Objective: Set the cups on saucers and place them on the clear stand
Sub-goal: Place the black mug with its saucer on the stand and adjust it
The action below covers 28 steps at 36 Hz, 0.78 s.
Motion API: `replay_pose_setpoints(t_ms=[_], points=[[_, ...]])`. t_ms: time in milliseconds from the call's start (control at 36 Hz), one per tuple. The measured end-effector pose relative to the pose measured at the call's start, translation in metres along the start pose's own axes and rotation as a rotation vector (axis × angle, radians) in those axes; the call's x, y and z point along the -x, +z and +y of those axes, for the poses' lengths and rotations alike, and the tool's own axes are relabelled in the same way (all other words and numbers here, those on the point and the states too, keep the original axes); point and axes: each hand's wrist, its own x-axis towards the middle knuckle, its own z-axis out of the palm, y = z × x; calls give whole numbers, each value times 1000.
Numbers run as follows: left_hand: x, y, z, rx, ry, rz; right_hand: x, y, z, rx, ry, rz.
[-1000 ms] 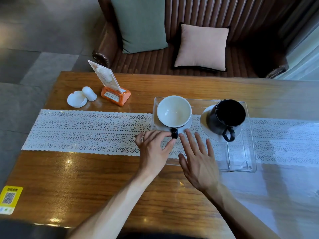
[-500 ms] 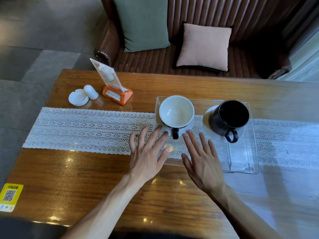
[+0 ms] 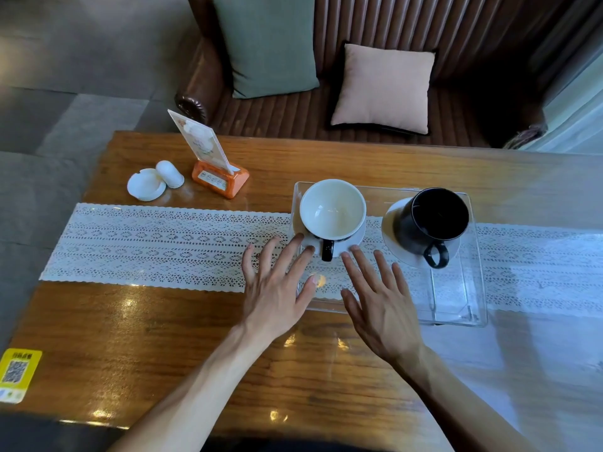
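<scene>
A white-lined cup [image 3: 332, 210] with a black handle sits on a white saucer [image 3: 358, 237] on the left half of the clear stand [image 3: 456, 308]. A black cup [image 3: 434, 220] rests on a second white saucer [image 3: 393, 230] on the stand's right half, handle toward me. My left hand [image 3: 277, 285] is flat and spread just left of the white cup's handle, fingertips by the saucer rim. My right hand [image 3: 381, 301] lies spread over the stand's front, fingertips close to the same saucer. Neither hand holds anything.
The stand rests on a white lace runner [image 3: 156, 243] across a glossy wooden table [image 3: 163, 347]. A white ashtray [image 3: 145, 184], a small white shaker [image 3: 169, 173] and an orange card holder [image 3: 218, 177] stand at the back left. A yellow QR sticker [image 3: 18, 375] marks the front left corner.
My left hand let go of the white cup's handle, opened its fingers and drew back slightly to the left. My right hand stayed spread in much the same place.
</scene>
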Motion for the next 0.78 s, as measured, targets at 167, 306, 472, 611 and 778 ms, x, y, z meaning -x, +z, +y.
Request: replay_pose_setpoints(t_ms=[167,306,472,611,778], points=[[2,0,5,17,-15,-5,0,2,2,-4,3,7],[3,0,7,34,-13,-1,0,4,2,-5,7,18],[4,2,4,32,1,0,0,2,0,-1,4,32],[7,6,4,64,21,44,1,-1,-3,-50,12,38],[18,18,12,261,107,365,25,-3,-1,-145,-5,343]])
